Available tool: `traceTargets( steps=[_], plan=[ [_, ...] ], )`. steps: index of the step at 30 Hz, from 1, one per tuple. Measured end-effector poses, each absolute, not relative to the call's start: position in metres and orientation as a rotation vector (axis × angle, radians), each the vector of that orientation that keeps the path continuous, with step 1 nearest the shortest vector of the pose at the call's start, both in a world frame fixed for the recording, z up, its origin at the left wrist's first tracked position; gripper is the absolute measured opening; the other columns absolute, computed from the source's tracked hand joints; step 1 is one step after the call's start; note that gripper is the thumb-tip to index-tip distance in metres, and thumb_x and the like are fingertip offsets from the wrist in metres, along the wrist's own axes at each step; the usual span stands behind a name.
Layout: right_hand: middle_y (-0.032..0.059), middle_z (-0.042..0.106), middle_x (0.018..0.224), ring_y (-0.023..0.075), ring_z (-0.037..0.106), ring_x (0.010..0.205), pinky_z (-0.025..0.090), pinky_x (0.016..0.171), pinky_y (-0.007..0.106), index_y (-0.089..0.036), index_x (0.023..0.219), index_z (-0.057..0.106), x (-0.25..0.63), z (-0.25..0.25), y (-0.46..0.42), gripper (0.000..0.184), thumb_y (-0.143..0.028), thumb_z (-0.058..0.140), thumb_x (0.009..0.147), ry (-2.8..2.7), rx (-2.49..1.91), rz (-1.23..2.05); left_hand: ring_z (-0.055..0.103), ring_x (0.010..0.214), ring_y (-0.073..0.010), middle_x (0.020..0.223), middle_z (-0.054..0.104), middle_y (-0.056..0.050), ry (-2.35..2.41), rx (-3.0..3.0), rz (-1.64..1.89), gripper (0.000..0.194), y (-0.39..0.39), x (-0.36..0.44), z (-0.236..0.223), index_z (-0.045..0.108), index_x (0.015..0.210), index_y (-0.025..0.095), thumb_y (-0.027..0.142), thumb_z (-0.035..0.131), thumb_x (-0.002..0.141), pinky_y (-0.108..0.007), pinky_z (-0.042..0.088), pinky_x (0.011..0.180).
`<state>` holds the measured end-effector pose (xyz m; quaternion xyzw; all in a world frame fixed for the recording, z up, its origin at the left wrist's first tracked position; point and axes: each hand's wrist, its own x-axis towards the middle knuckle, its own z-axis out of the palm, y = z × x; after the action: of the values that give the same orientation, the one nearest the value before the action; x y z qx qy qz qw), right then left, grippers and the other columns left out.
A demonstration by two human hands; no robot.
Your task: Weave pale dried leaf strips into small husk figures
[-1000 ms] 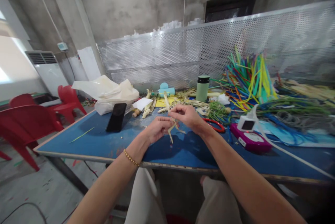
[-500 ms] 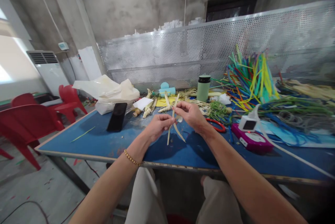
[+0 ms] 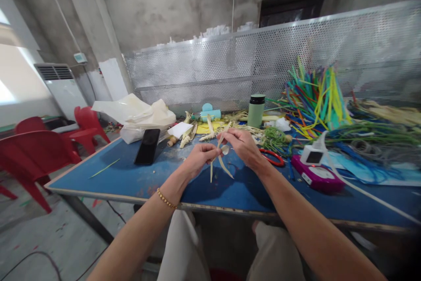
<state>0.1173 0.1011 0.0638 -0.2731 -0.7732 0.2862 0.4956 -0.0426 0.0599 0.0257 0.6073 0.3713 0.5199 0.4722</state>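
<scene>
Above the front part of the blue table, my left hand (image 3: 201, 158) pinches pale, flat plant-fibre strips (image 3: 225, 167) where they cross. Two ends of the strips hang below the fingers, spread apart. My right hand (image 3: 242, 146) is closed on the upper length of a strip, to the right of the left fingertips. A small pale rounded piece (image 3: 225, 149) shows between the two hands; I cannot tell whether it is a loop of strip. Behind the hands lie woven pale strip pieces (image 3: 208, 134) on yellow paper (image 3: 201, 129).
A black phone (image 3: 147, 147) leans by a plastic bag (image 3: 144, 114) on the left. Behind stands a green tumbler (image 3: 255, 112). Red-handled scissors (image 3: 272, 158), a magenta power block (image 3: 317, 176) with white cable, and coloured strips (image 3: 324, 97) are on the right.
My right hand has shifted slightly, its fingers tilting the strip's upper end to the right. The pale rounded piece shows more plainly. My left hand stays nearly still.
</scene>
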Motion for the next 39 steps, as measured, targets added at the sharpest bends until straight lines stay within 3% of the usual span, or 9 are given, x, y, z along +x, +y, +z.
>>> traceTargets(
  steps=[4,10,24,32,39],
  plan=[
    [0.005,0.07,0.071,0.0167,0.063,0.068,0.049,0.067,0.027,-0.014,0.079,0.072,0.117,0.062,0.103,0.027,-0.025,0.048,0.085,-1.909,-0.647,0.644,0.032,0.049,-0.0072,0.051,0.044,0.003,0.95,1.463,1.315,0.032,0.063,-0.044,0.024,0.069,0.068,0.012,0.043,0.074,0.069,-0.025,0.021,0.05],
    [0.0059,0.073,0.081,0.0175,0.066,0.073,0.049,0.066,0.027,-0.017,0.066,0.066,0.114,0.054,0.107,0.018,-0.02,0.055,0.079,-1.904,-0.604,0.535,0.036,0.047,-0.0077,0.049,0.045,0.003,1.023,1.42,1.379,0.029,0.067,-0.043,0.023,0.069,0.066,0.012,0.04,0.073,0.066,-0.024,0.025,0.049],
    [0.0035,0.068,0.07,0.0139,0.061,0.058,0.049,0.055,0.025,-0.015,0.081,0.068,0.114,0.055,0.101,0.014,-0.029,0.065,0.078,-1.813,-0.533,0.713,0.039,0.048,-0.0077,0.052,0.049,0.002,1.035,1.447,1.402,0.029,0.063,-0.044,0.027,0.07,0.069,0.011,0.04,0.073,0.067,-0.024,0.027,0.049],
    [0.0059,0.07,0.085,0.0185,0.064,0.082,0.051,0.073,0.03,-0.019,0.082,0.073,0.115,0.05,0.105,0.008,-0.023,0.066,0.08,-1.995,-0.393,0.427,0.04,0.046,-0.0065,0.053,0.05,0.001,0.973,1.299,1.501,0.021,0.068,-0.045,0.025,0.063,0.062,0.012,0.031,0.07,0.068,-0.024,0.027,0.048],
    [0.0072,0.07,0.091,0.0197,0.064,0.088,0.05,0.081,0.033,-0.022,0.095,0.075,0.113,0.046,0.106,0.02,-0.017,0.057,0.088,-2.097,-0.338,0.178,0.04,0.047,-0.0074,0.052,0.049,0.001,0.936,1.285,1.579,0.021,0.067,-0.046,0.026,0.057,0.055,0.014,0.026,0.065,0.069,-0.025,0.027,0.047]
  ],
)
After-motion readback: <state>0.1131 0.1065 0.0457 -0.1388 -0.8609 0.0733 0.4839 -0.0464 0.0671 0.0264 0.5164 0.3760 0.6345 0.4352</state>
